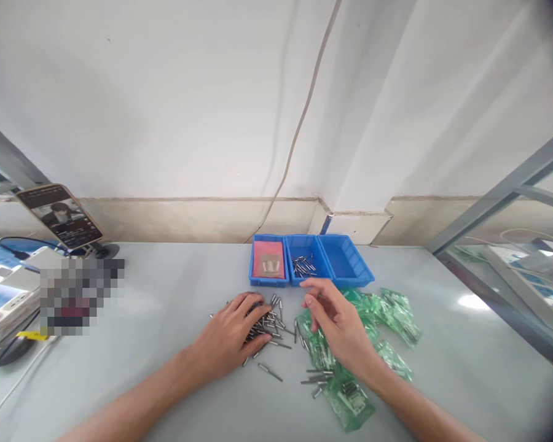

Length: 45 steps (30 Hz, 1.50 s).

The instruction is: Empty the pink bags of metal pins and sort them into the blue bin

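Observation:
My left hand (228, 334) rests palm down over a pile of small metal pins (276, 320), its fingers spread and touching them; part of the pile is hidden underneath. Each pin looks slim, with a thicker bright end. My right hand (338, 319) hovers over green plastic bags (350, 405), just in front of the blue bins. Its thumb and index finger are apart, the other fingers curl loosely, and nothing shows between them. Several loose pins (320, 376) lie beside the bags, and one single pin (270, 372) lies nearer me.
Three blue bins stand side by side: the left bin (270, 283) holds a pink sheet and a small clear packet, the middle bin (322, 261) some pins, the right bin (345, 258) nothing visible. A phone (62, 215) on a stand and a power strip (16, 307) are at left. Metal frame bars (483, 205) flank the table.

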Tool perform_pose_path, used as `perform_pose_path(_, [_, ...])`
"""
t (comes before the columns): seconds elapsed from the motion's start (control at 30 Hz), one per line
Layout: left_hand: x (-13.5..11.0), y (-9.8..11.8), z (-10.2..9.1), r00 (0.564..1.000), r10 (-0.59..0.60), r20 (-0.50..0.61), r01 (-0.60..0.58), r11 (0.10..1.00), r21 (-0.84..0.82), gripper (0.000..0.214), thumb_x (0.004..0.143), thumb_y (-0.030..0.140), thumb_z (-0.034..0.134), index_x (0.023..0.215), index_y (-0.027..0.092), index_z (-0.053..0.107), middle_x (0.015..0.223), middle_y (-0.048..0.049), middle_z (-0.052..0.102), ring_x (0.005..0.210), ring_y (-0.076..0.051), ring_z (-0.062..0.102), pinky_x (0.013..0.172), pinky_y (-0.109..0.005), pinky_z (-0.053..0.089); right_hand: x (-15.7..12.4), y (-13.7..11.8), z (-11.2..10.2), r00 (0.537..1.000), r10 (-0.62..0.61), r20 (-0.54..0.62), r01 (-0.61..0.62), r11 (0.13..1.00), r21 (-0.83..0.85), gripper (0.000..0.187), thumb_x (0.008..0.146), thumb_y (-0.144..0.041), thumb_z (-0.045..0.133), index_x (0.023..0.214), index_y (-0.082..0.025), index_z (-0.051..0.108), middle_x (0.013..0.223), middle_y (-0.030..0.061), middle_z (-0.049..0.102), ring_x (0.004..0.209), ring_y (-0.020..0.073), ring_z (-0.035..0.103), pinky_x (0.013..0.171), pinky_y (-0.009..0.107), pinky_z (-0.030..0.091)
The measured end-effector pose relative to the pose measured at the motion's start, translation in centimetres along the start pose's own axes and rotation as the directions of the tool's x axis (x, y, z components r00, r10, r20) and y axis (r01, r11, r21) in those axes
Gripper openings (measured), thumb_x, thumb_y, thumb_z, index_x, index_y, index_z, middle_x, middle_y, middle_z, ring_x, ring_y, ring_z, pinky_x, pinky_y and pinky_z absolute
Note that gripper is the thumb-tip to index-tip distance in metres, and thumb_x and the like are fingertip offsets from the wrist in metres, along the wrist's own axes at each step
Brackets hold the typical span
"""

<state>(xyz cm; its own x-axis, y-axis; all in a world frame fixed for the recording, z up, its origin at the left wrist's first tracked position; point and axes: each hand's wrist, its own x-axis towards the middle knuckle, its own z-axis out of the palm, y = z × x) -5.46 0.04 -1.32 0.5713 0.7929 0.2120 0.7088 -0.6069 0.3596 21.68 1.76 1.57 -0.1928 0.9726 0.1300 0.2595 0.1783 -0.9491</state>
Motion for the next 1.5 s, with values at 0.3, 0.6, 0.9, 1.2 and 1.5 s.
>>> perform_pose_path(0.3, [0.0, 0.1, -0.1, 1.0, 0.009, -0.018, -0.009, 1.0, -0.004, 0.042, 0.11, 0.044, 0.059, 0.147, 0.025, 0.057, 0.146, -0.0127, 0.06, 0.137, -0.032, 0.057, 0.105, -0.05, 0.06, 0.2, 0.4, 0.0, 0.999, 0.042, 0.034, -0.043, 0.999, 0.022, 0.024, 0.109, -0.04, 0.054, 0.119, -0.026, 0.07, 0.111, 0.0058, 0.078, 0.06, 0.0146, 0.067, 0.059, 0.03, 0.054])
perform_pose_path(0.6, [0.0, 0.1, -0.2, 1.0, 0.002, -0.03, -0.003, 1.0, -0.02, 0.041, 0.11, 0.045, 0.058, 0.147, 0.027, 0.058, 0.145, -0.0118, 0.061, 0.136, -0.032, 0.058, 0.103, -0.047, 0.06, 0.5, 0.7, -0.1, 1.0, -0.023, -0.016, 0.023, 1.0, -0.009, 0.023, 0.107, -0.044, 0.063, 0.112, -0.027, 0.077, 0.102, 0.0055, 0.072, 0.066, 0.0164, 0.063, 0.061, 0.031, 0.058])
perform_pose_path(0.9, [0.1, 0.1, 0.0, 1.0, -0.006, -0.018, 0.006, 1.0, -0.013, 0.041, 0.11, 0.045, 0.059, 0.147, 0.026, 0.058, 0.146, -0.0117, 0.06, 0.136, -0.031, 0.057, 0.104, -0.047, 0.06, 0.4, 1.0, 0.1, 1.0, 0.03, -0.007, -0.029, 0.996, 0.079, 0.022, 0.107, -0.045, 0.061, 0.108, -0.027, 0.072, 0.105, 0.0055, 0.073, 0.065, 0.0172, 0.061, 0.061, 0.032, 0.056])
perform_pose_path(1.2, [0.1, 0.1, -0.2, 1.0, -0.01, 0.004, 0.01, 1.0, -0.012, 0.042, 0.111, 0.044, 0.059, 0.148, 0.026, 0.056, 0.148, -0.0122, 0.059, 0.138, -0.032, 0.056, 0.106, -0.05, 0.059, 0.5, 0.1, 0.0, 0.999, 0.023, -0.04, -0.024, 1.0, -0.018, 0.028, 0.105, -0.051, 0.061, 0.095, -0.025, 0.066, 0.082, 0.0005, 0.063, 0.061, 0.0164, 0.052, 0.056, 0.028, 0.049])
perform_pose_path(1.5, [0.1, 0.1, -0.3, 1.0, -0.011, 0.016, 0.011, 1.0, -0.006, 0.043, 0.111, 0.044, 0.059, 0.149, 0.025, 0.055, 0.148, -0.0125, 0.059, 0.138, -0.033, 0.056, 0.106, -0.051, 0.059, 0.5, -0.1, -0.1, 0.999, 0.036, -0.039, -0.036, 0.999, 0.009, 0.026, 0.105, -0.049, 0.061, 0.095, -0.025, 0.065, 0.079, -0.0001, 0.062, 0.061, 0.0161, 0.051, 0.056, 0.028, 0.046])
